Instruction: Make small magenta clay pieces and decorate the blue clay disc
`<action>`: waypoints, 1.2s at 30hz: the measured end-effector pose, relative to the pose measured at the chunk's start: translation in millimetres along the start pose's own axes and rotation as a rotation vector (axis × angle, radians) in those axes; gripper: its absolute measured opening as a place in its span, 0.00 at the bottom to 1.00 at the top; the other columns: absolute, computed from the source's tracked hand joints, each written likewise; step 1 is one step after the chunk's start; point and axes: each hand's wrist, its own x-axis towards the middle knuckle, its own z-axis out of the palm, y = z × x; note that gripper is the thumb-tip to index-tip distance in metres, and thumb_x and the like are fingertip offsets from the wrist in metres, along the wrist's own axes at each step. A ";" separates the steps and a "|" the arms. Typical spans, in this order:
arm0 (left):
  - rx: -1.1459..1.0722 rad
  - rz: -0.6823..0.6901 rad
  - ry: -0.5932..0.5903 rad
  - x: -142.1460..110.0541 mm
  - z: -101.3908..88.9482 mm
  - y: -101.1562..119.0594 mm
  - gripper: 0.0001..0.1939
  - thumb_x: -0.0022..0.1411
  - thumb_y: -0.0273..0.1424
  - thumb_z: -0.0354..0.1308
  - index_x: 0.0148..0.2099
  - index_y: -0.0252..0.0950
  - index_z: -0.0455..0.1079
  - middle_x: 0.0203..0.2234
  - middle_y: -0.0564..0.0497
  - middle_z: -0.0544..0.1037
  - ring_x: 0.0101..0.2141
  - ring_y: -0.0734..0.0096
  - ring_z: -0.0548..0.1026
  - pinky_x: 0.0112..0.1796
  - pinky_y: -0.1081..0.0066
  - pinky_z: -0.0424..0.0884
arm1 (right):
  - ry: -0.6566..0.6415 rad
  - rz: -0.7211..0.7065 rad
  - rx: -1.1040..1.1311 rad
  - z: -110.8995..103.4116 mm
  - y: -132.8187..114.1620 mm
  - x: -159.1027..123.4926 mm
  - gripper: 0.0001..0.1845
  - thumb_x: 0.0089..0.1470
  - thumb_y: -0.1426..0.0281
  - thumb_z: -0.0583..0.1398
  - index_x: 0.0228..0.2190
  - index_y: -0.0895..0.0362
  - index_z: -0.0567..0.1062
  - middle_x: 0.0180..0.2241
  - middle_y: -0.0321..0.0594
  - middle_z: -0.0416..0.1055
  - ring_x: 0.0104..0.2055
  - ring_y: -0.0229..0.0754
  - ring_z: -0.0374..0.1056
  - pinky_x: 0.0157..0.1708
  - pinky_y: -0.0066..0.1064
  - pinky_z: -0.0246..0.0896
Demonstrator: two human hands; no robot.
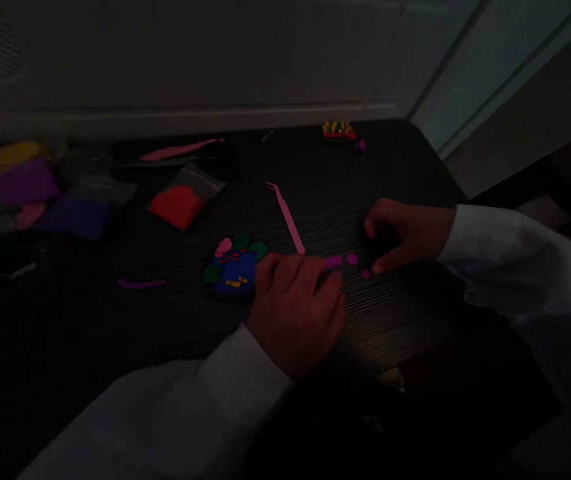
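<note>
My left hand [298, 310] rests on the dark table with its fingers curled down. Its fingertips are turned away from view, so what they hold, if anything, is hidden. Just left of it lies a small clay pond [238, 270], blue with green pads, a pink flower and red and yellow bits. Small flat purple clay discs [352, 259] lie in a row between my hands, partly behind the left fingers. My right hand [408, 233] is open, thumb and fingers apart. Its thumb tip is at the rightmost purple disc [365, 273], perhaps touching it.
Pink bent-tip tweezers [289, 220] lie behind my left hand. A bag of red clay [178, 205], a purple clay strip [141, 284] and several coloured clay bags [20, 183] are to the left. A pink tool [178, 151] and a little clay flower bed [339, 131] sit near the wall.
</note>
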 end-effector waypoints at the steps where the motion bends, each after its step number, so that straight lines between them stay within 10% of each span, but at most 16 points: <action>1: -0.001 0.016 0.008 -0.5 -0.1 -0.3 0.10 0.49 0.31 0.46 0.32 0.36 0.66 0.30 0.47 0.66 0.36 0.62 0.60 0.39 0.57 0.51 | -0.019 0.030 -0.044 -1.2 -3.1 1.5 0.29 0.21 0.52 0.59 0.26 0.57 0.64 0.31 0.39 0.58 0.31 0.40 0.57 0.28 0.32 0.53; 36: -0.007 0.180 -0.010 -4.8 -2.3 -1.5 0.10 0.49 0.29 0.45 0.23 0.34 0.66 0.22 0.48 0.66 0.30 0.67 0.60 0.38 0.59 0.52 | -0.137 0.285 -0.357 -2.4 -31.2 16.3 0.32 0.15 0.51 0.60 0.25 0.57 0.63 0.30 0.39 0.56 0.30 0.42 0.58 0.25 0.31 0.53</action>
